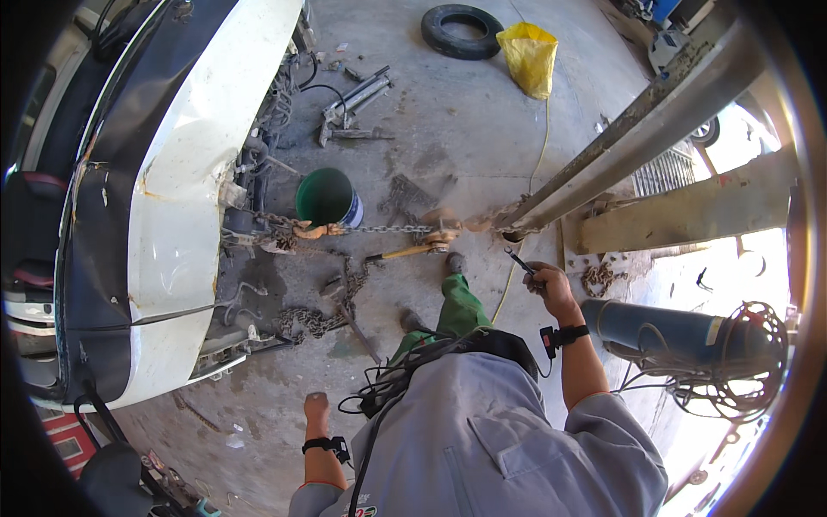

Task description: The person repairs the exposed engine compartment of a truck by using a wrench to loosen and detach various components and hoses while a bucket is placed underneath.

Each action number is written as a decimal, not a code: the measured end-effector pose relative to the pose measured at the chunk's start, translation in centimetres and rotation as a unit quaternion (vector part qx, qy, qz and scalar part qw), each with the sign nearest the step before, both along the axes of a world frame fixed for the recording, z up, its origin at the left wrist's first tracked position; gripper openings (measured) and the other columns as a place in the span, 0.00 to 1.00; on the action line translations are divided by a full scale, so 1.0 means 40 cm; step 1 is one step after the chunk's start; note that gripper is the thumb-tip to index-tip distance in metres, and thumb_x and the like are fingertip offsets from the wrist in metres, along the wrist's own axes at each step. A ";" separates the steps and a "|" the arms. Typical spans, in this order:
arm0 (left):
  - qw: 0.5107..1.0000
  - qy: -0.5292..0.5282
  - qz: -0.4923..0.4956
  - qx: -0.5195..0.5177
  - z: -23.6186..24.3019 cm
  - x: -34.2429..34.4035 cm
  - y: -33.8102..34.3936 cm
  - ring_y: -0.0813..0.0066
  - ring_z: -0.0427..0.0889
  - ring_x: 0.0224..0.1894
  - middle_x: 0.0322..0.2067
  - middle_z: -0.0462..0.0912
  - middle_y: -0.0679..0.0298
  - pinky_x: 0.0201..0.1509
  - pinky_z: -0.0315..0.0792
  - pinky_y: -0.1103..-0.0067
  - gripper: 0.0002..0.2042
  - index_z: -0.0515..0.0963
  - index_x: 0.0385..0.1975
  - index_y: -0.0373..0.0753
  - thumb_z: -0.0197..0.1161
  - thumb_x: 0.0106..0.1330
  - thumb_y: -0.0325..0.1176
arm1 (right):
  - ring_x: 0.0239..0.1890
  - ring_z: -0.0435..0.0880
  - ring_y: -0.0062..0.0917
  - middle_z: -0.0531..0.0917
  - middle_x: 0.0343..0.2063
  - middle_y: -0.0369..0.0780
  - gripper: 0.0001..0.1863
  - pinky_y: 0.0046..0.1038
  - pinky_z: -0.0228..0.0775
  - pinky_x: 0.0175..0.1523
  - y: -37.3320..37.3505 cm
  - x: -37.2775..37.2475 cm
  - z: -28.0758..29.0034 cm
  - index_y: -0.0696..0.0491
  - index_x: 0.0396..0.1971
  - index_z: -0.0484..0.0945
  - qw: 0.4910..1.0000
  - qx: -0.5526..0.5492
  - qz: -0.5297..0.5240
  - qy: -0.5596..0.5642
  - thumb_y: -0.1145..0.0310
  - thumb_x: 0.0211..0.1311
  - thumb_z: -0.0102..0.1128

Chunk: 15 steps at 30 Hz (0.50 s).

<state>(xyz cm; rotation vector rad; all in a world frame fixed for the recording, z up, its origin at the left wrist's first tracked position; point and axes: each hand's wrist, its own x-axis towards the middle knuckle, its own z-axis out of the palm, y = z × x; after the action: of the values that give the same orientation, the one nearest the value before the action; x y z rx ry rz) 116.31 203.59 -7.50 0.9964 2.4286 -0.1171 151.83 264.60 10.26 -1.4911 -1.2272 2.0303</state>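
My right hand [554,289] is closed round a slim black pen-like tool [522,264], whose exact kind I cannot make out. Its tip points up and left toward the foot of a steel post [637,129]. Low at my left side hangs my left hand [317,405], seen end-on with its fingers hidden. Ahead of my feet a taut chain [388,228] runs from an orange hook [317,230] at the vehicle's front to a rusty chain hoist [441,234] beside the post. A yellow lever [401,252] sticks out leftward from the hoist.
The dented white vehicle [181,172] fills the left. By its front stand a green bucket [327,198] and loose chain [310,323]. A tyre [461,32], yellow sack [529,59] and metal jack [357,103] lie farther off. On my right is a blue cylinder [655,332] with coiled hose [741,362].
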 end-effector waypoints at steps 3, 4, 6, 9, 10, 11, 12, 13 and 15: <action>0.844 -0.243 0.478 0.005 -0.030 0.168 -0.059 0.60 0.83 0.31 0.27 0.83 0.57 0.38 0.78 0.69 0.12 0.81 0.31 0.34 0.55 0.63 0.35 | 0.27 0.76 0.19 0.81 0.27 0.38 0.19 0.21 0.68 0.34 0.121 -0.061 -0.017 0.63 0.45 0.80 0.998 -0.017 0.055 0.014 0.72 0.56 0.46; 0.723 -0.263 0.638 0.011 0.080 0.233 0.094 0.61 0.84 0.33 0.28 0.82 0.55 0.40 0.79 0.69 0.12 0.81 0.34 0.33 0.54 0.65 0.36 | 0.26 0.76 0.20 0.81 0.26 0.37 0.19 0.21 0.68 0.34 0.151 -0.022 -0.002 0.63 0.44 0.80 0.999 0.012 0.037 -0.022 0.73 0.56 0.45; 0.705 -0.272 0.655 0.000 0.118 0.301 0.106 0.58 0.83 0.37 0.32 0.81 0.52 0.41 0.79 0.67 0.13 0.78 0.38 0.31 0.55 0.65 0.35 | 0.24 0.75 0.20 0.80 0.25 0.37 0.18 0.21 0.67 0.31 0.230 -0.071 -0.015 0.62 0.41 0.80 0.998 0.017 0.059 -0.022 0.72 0.55 0.46; 0.664 -0.284 0.692 0.005 0.154 0.377 0.191 0.56 0.82 0.40 0.36 0.80 0.49 0.41 0.80 0.64 0.14 0.76 0.41 0.28 0.55 0.65 0.34 | 0.23 0.74 0.20 0.79 0.23 0.38 0.14 0.21 0.66 0.30 0.343 -0.112 -0.037 0.60 0.34 0.80 0.996 -0.003 0.080 -0.027 0.71 0.53 0.48; 0.640 -0.280 0.716 0.019 0.163 0.386 0.241 0.56 0.82 0.39 0.36 0.80 0.49 0.41 0.80 0.64 0.13 0.76 0.40 0.28 0.55 0.65 0.34 | 0.23 0.74 0.20 0.79 0.23 0.38 0.14 0.21 0.66 0.30 0.379 -0.128 -0.050 0.60 0.34 0.80 0.995 -0.007 0.095 -0.026 0.71 0.53 0.48; 0.626 -0.255 0.737 0.017 0.168 0.388 0.291 0.59 0.82 0.37 0.34 0.80 0.51 0.41 0.79 0.65 0.13 0.77 0.37 0.28 0.55 0.63 0.34 | 0.22 0.73 0.20 0.79 0.22 0.38 0.13 0.21 0.65 0.30 0.412 -0.142 -0.067 0.60 0.33 0.80 0.994 -0.021 0.103 -0.023 0.71 0.52 0.48; 0.617 -0.249 0.746 0.017 0.160 0.385 0.303 0.59 0.82 0.37 0.34 0.80 0.51 0.41 0.79 0.65 0.13 0.77 0.37 0.28 0.55 0.63 0.34 | 0.22 0.72 0.20 0.78 0.21 0.38 0.12 0.21 0.65 0.30 0.441 -0.158 -0.076 0.59 0.31 0.80 0.993 -0.036 0.112 -0.020 0.71 0.52 0.48; 0.714 -0.251 0.654 -0.011 0.128 0.378 0.271 0.59 0.83 0.39 0.35 0.81 0.51 0.43 0.79 0.66 0.12 0.77 0.36 0.28 0.55 0.62 0.33 | 0.19 0.68 0.20 0.74 0.18 0.36 0.08 0.23 0.61 0.27 0.450 -0.220 -0.060 0.57 0.24 0.77 0.994 -0.045 0.103 -0.017 0.71 0.52 0.48; 0.797 -0.259 0.544 -0.040 0.117 0.374 0.326 0.60 0.83 0.40 0.36 0.82 0.52 0.44 0.79 0.66 0.12 0.77 0.35 0.28 0.56 0.61 0.33 | 0.17 0.66 0.20 0.72 0.16 0.36 0.06 0.24 0.59 0.24 0.514 -0.242 -0.098 0.55 0.22 0.74 0.987 -0.049 0.154 -0.002 0.71 0.52 0.48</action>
<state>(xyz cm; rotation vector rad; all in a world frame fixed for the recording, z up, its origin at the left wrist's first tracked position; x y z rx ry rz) 131.26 216.63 -2.84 -0.4715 2.0670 0.3993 142.15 285.18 6.33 -1.4221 -1.4544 2.3149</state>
